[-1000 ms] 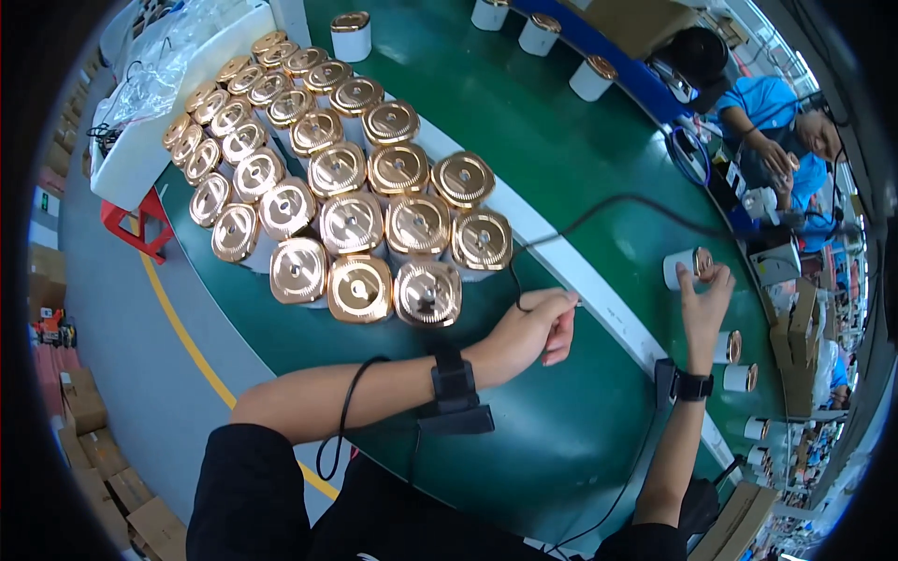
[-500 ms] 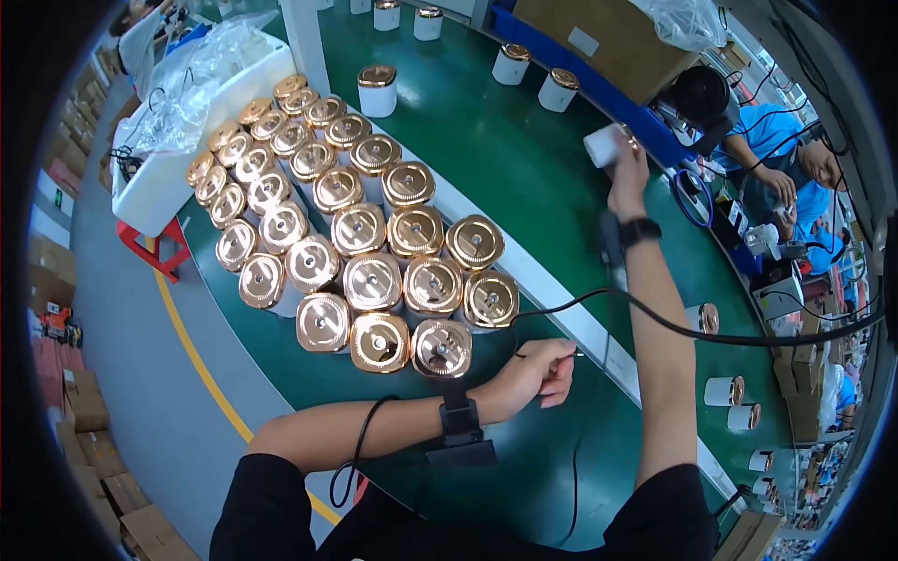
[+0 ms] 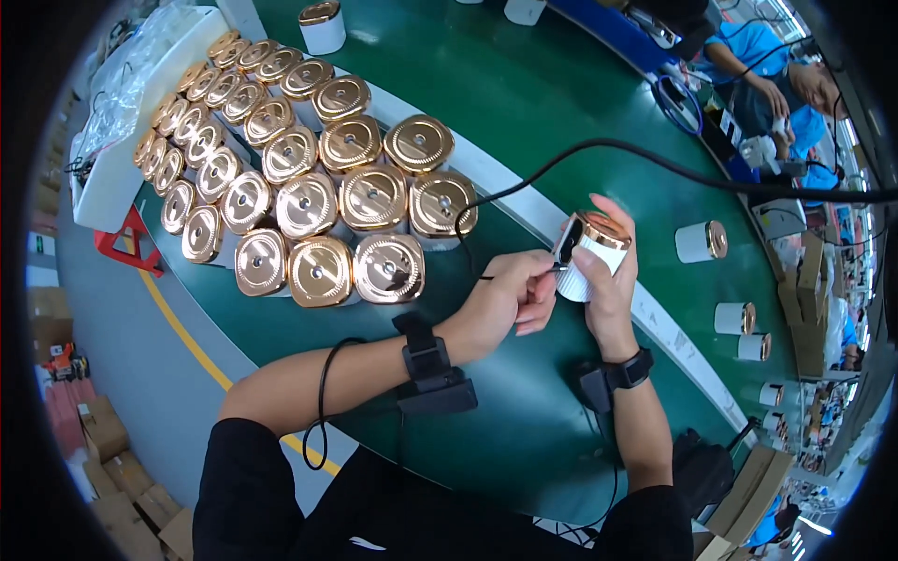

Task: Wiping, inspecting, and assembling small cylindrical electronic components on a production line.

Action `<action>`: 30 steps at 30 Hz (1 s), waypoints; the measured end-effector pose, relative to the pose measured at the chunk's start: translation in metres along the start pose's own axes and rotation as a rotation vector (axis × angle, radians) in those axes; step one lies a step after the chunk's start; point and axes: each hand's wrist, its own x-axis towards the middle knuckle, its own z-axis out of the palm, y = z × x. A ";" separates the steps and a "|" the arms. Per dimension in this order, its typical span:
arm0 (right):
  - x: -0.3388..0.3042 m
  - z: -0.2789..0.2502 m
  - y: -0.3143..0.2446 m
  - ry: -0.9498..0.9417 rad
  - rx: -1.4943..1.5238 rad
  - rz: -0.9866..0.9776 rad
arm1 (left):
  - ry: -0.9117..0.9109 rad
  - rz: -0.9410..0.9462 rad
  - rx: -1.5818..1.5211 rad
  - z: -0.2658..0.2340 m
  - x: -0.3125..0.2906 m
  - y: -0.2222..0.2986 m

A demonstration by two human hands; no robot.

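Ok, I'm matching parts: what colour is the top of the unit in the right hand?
The top is shiny copper-gold, seen best in the head view.

The held cup (image 3: 606,249) toward three o'clock is white with a copper lid (image 3: 603,228), the cable (image 3: 599,143) black, the table (image 3: 524,411) green, the cups (image 3: 306,204) at ten copper-topped with ridged rings, the stool (image 3: 128,251) at nine red, the grey floor (image 3: 150,402) at eight yellow-striped, and the shirt (image 3: 748,51) at two blue.
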 end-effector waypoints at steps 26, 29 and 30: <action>-0.012 -0.003 0.007 -0.036 -0.001 -0.019 | 0.076 0.013 0.268 0.008 -0.005 -0.002; -0.014 -0.005 0.006 -0.013 0.060 0.032 | 0.066 -0.015 0.250 0.008 -0.005 0.000; -0.014 -0.006 0.004 -0.011 0.056 0.028 | 0.033 -0.023 0.214 0.005 -0.003 0.000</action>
